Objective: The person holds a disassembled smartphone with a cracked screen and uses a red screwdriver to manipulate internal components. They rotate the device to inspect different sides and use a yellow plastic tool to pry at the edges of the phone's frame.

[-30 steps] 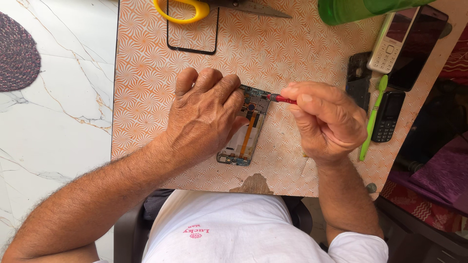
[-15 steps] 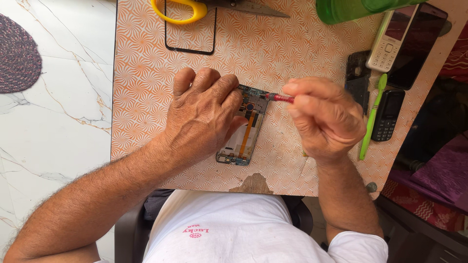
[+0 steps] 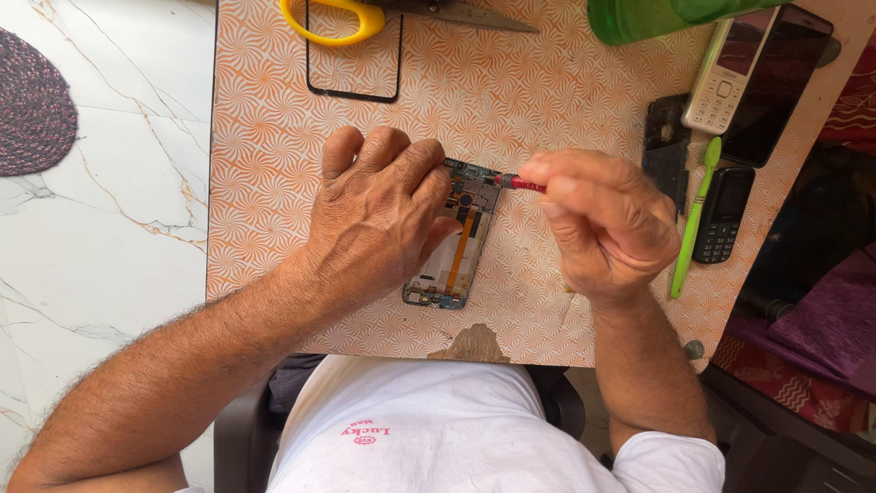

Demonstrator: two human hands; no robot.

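An opened smartphone (image 3: 459, 252) with its circuit board and an orange flex cable showing lies on the orange patterned table (image 3: 265, 201). My left hand (image 3: 379, 215) presses down on its left side and covers much of it. My right hand (image 3: 607, 224) grips a small red-handled screwdriver (image 3: 518, 183), whose tip touches the phone's upper end near the board.
A black glass frame (image 3: 354, 89), yellow-handled scissors (image 3: 365, 14) and a green bottle (image 3: 657, 16) lie at the table's far edge. To the right are a white keypad phone (image 3: 730, 78), a dark smartphone (image 3: 776, 100), a black keypad phone (image 3: 723, 215), a green toothbrush (image 3: 693, 219) and a black part (image 3: 664, 137).
Both hands stay in nearly the same place; my right hand has shifted only slightly with the screwdriver on the phone's upper end.
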